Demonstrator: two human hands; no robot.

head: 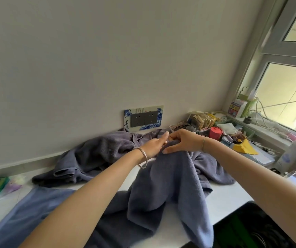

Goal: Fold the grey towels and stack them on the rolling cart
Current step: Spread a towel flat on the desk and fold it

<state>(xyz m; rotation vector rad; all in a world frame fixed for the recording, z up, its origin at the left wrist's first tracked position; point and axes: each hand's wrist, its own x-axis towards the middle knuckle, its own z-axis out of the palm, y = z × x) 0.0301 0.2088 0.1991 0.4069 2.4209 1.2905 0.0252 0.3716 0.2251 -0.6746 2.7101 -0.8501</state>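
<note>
grey towel (170, 185) | peak raised off counter (229, 197); right fingers (176, 136) clamped on peak; left fingers (163, 137) straight, touching it

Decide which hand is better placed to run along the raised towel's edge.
Probably left. The right hand holds the grey towel up at its peak; the left hand lies beside it, fingers straight, seemingly free.

arms: both of mine stretched forward, forearms converging | left hand (154, 145): fingers straight, tips against my right hand | right hand (183, 142): palm down, fingers curled, thumb underneath, gripping the grey towel (170, 185) at its raised fold
</note>
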